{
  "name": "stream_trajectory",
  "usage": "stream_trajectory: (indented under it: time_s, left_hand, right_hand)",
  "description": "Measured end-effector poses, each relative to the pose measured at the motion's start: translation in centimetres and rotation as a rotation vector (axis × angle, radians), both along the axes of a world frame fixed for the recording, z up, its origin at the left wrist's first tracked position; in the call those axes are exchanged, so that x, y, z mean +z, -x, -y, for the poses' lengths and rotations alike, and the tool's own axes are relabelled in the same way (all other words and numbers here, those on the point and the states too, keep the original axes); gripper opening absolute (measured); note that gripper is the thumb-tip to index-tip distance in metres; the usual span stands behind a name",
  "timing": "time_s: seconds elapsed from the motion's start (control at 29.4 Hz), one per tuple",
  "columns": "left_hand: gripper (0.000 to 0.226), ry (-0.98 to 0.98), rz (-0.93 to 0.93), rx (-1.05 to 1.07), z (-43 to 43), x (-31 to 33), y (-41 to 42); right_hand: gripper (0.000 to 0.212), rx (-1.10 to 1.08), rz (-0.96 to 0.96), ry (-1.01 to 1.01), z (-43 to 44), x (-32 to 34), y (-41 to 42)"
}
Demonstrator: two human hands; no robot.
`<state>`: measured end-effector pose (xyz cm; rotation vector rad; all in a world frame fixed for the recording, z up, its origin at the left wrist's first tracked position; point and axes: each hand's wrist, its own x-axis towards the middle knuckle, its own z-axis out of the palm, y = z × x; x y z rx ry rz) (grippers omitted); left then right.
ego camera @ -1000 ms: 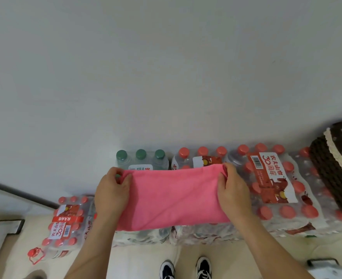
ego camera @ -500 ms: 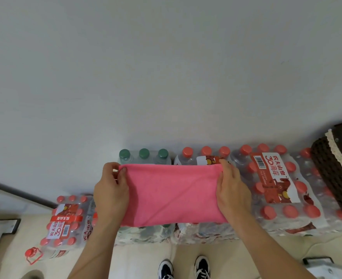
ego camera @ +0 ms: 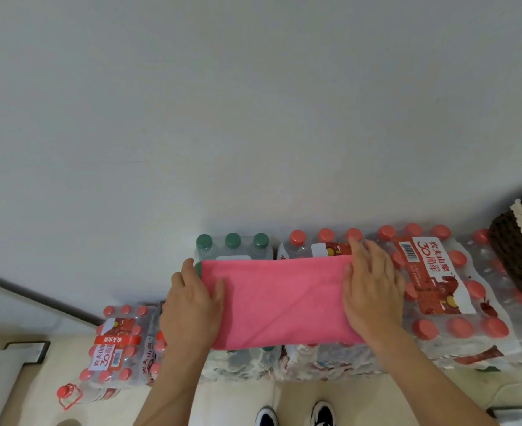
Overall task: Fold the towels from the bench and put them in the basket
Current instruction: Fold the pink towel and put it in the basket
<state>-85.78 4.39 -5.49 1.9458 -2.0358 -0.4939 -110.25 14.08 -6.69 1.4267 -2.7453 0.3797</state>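
Fingers (ego camera: 369,256) flat on pink towel (ego camera: 284,299) side edges; basket (ego camera: 521,256) right.

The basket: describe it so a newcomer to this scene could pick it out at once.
Bottle packs line the foot of the white wall. The basket stands at their right end, cut off by the frame edge. It is dark brown and woven with a cream lace rim, unlike the clear, red-capped packs beside it.
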Motion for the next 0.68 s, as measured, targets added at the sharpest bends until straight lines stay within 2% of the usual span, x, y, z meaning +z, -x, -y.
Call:
stream_trajectory:
  time_s: [0.1,0.24,0.34,0.48,0.58,0.68]
  left_hand:
    - [0.068,-0.058,0.068,0.001,-1.8,-0.3,-0.6]
    - [0.059,-0.107,0.005,0.054,-2.8,-0.8,-0.2]
    - [0.047,-0.181,-0.155,0.139,-2.5,-0.1,0.3]
    - [0.050,-0.280,-0.332,0.184,-1.4,0.0,-0.1]
    - [0.047,-0.338,-0.585,0.248,-1.1,0.7,-0.3]
    - [0.031,-0.404,-0.885,0.275,-1.8,2.5,0.6]
  right_hand:
    - [0.054,0.194,-0.033,0.031,0.7,0.9,-3.0]
    - [0.061,0.323,-0.008,-0.096,1.6,-0.9,-8.0]
    - [0.063,0.338,0.004,-0.192,1.5,-2.8,-8.8]
    - [0.061,0.346,0.011,-0.232,1.8,-3.1,-8.8]
    - [0.063,0.390,0.056,-0.236,1.6,-2.5,-8.7]
    - [0.066,0.458,0.224,-0.199,0.9,-0.4,-8.1]
